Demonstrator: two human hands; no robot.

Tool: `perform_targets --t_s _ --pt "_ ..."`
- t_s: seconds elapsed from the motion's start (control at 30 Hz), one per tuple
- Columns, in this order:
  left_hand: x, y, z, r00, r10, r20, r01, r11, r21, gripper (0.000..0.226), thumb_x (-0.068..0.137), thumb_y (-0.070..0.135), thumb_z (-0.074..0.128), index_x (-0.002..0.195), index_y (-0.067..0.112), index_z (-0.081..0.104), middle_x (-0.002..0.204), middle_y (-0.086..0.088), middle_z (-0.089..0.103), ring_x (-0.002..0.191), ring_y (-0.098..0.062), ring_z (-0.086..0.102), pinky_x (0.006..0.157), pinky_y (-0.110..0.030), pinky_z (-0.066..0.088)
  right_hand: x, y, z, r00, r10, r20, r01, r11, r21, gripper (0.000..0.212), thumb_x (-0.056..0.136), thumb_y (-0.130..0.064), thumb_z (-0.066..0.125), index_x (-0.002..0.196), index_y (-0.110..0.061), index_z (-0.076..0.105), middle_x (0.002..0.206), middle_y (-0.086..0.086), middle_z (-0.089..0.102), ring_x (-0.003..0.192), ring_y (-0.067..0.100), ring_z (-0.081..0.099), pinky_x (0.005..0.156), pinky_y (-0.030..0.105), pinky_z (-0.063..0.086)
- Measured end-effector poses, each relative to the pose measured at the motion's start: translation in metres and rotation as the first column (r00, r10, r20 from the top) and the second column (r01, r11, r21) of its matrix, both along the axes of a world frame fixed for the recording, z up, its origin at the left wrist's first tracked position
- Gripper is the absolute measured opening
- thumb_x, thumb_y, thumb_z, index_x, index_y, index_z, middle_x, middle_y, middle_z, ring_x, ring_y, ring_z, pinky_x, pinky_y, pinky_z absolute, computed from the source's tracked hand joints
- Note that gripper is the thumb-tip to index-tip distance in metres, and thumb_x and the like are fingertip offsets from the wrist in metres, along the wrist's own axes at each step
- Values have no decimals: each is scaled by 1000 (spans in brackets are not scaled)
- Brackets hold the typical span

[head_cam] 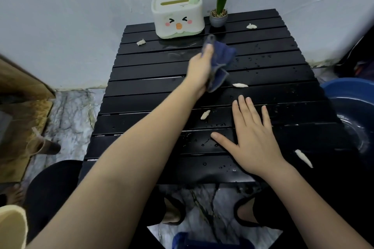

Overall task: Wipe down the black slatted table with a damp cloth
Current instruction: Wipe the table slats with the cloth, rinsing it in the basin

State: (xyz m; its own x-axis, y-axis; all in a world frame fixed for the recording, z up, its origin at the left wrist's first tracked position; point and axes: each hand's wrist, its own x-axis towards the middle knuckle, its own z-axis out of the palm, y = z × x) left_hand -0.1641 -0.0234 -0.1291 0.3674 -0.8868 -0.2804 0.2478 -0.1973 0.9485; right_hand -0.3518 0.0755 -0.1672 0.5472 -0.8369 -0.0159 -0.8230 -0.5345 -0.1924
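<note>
The black slatted table [141, 75] fills the middle of the view, wet with droplets. My left hand [199, 68] reaches across its far half and grips a dark blue cloth [221, 60], which hangs bunched just above the slats in front of the tissue box. My right hand [252, 137] lies flat, fingers spread, on the near right part of the table. Several small pale scraps lie scattered on the slats, such as one scrap [205, 115] between my two arms and another scrap [240, 85] just right of the cloth.
A white and green tissue box with a cartoon face [178, 16] and a small potted blue flower [219, 12] stand at the table's far edge by the wall. A blue basin of water [356, 107] sits on the right. My feet in slippers are under the near edge.
</note>
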Motion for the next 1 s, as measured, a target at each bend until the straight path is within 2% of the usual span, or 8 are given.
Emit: perform_targets --t_s 0.1,0.23,0.33,0.37,0.43,0.5,0.9,1.0 --pt "58 31 13 988 113 -103 -116 993 -33 34 99 42 51 105 13 68 109 -10 73 100 -24 68 98 -39 50 -1 0 -1 1000 3 -12 -3 1000 -15 102 88 -82 11 158 -7 9 166 10 2 154 21 -5 123 50 1" --pt "130 106 39 913 307 270 -296 952 -82 31 99 41 53 90 13 65 93 -1 70 85 -15 65 79 -26 50 -1 0 -3 1000 3 -28 -4 1000 -28 103 89 -82 10 158 -6 9 166 11 2 154 22 -4 123 50 0" --pt "162 159 24 900 59 432 -46 998 -41 29 100 36 51 108 10 59 115 -10 58 109 -18 56 82 -19 43 -1 0 -4 1000 -3 -28 2 1000 -31 103 88 -82 11 157 -6 9 166 11 3 154 22 -3 123 50 0" --pt "173 172 8 781 -98 617 49 994 96 37 99 41 50 126 17 60 134 -9 55 128 -17 49 98 -19 40 0 0 -4 999 -4 -33 3 1000 -30 103 88 -82 11 157 -6 9 166 11 3 154 22 -3 123 50 0" --pt "188 191 -23 349 -312 884 62 948 311 62 93 60 43 149 35 38 160 -8 29 151 -21 20 121 -33 17 0 0 -3 999 -5 -42 4 1000 -28 103 87 -82 11 158 -6 8 166 10 2 154 22 -4 123 50 -1" --pt "187 196 -41 172 -343 923 -19 936 351 69 92 66 32 154 35 25 164 -8 17 153 -26 10 123 -40 8 0 0 -3 999 -4 -40 3 1000 -27 104 87 -82 11 158 -6 8 166 10 2 154 21 -5 123 49 -1" --pt "53 177 -38 107 -266 958 267 936 230 56 103 39 33 149 8 39 156 -15 36 148 -31 27 121 -40 12 -2 -4 -9 999 -4 42 5 999 -34 76 99 -55 13 156 -5 18 166 12 11 154 23 3 123 49 1" --pt "37 184 -35 280 -321 905 376 904 204 48 104 31 40 149 12 40 157 -10 36 149 -22 26 123 -34 8 -3 -4 -10 998 -6 61 8 999 -36 71 100 -50 14 156 -6 20 165 12 13 154 24 6 123 49 1"
